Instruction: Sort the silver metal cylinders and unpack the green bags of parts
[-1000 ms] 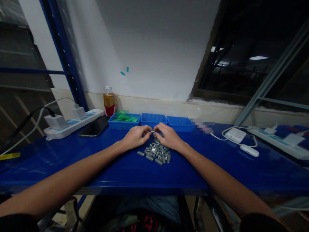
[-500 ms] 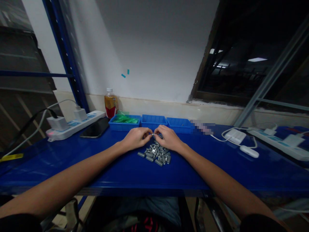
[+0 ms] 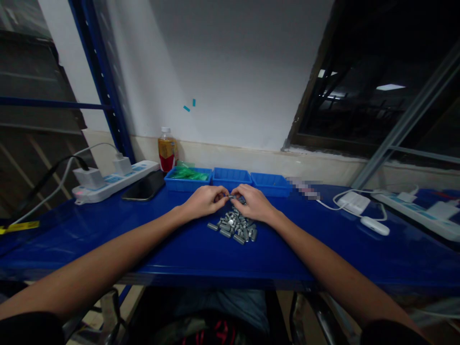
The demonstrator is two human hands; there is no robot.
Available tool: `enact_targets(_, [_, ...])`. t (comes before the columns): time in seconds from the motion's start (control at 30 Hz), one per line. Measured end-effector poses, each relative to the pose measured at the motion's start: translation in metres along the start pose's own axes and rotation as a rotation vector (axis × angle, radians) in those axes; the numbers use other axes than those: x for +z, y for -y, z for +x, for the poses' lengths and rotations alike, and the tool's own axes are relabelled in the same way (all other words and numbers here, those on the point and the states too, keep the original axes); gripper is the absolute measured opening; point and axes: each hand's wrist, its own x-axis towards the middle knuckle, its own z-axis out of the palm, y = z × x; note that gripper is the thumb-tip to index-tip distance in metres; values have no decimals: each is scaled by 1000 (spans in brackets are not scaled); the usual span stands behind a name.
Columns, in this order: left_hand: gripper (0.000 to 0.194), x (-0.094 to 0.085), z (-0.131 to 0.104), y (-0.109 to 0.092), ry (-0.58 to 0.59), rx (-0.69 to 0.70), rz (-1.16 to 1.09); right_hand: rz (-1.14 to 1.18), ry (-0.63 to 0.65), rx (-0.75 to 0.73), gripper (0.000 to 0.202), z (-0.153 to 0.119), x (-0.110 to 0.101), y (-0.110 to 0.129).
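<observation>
My left hand [image 3: 205, 200] and my right hand [image 3: 250, 203] meet fingertip to fingertip above the far side of a pile of small grey metal parts [image 3: 235, 227]. Between them is a small metal piece [image 3: 231, 196], pinched from both sides. Its exact kind is too small to make out. The loose parts look like short cylinders and stubby screw-like pieces, and one shows a bright round face. My right hand covers some of the pile's upper right edge.
Behind my hands stand three blue bins: the left bin [image 3: 188, 185] holds green plastic bags, beside a middle bin [image 3: 232, 178] and a right bin [image 3: 272, 185]. A drink bottle [image 3: 166, 151], phone [image 3: 143, 187] and power strip [image 3: 117, 182] are left; white adapters [image 3: 354, 203] lie right.
The view has shifted slightly, so everything sits a little further right. Both hands stay together over the pile, and the pinched piece shows more between the fingertips.
</observation>
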Motion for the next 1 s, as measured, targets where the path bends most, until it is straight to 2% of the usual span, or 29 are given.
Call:
enact_targets(0.1, [21, 0, 0, -1, -7, 16, -18, -18, -4, 18, 7, 0, 0, 3])
enact_targets(0.27, [20, -2, 1, 0, 25, 17, -121, -2, 29, -40, 8, 2, 1, 0])
enact_targets(0.43, [23, -4, 2, 2, 38, -23, -215, 63, 15, -78, 19, 1, -3, -4])
enact_targets(0.6, [27, -7, 2, -4, 39, -67, -265, 68, -13, -35, 11, 0, -6, 1])
enact_targets(0.8, [27, -6, 2, -6, 60, -42, -182, -2, -35, -27, 5, 1, -4, 2])
enact_targets(1.0, [24, 1, -1, -4, 5, -61, -32, -15, -67, 34, 4, 2, 1, 8])
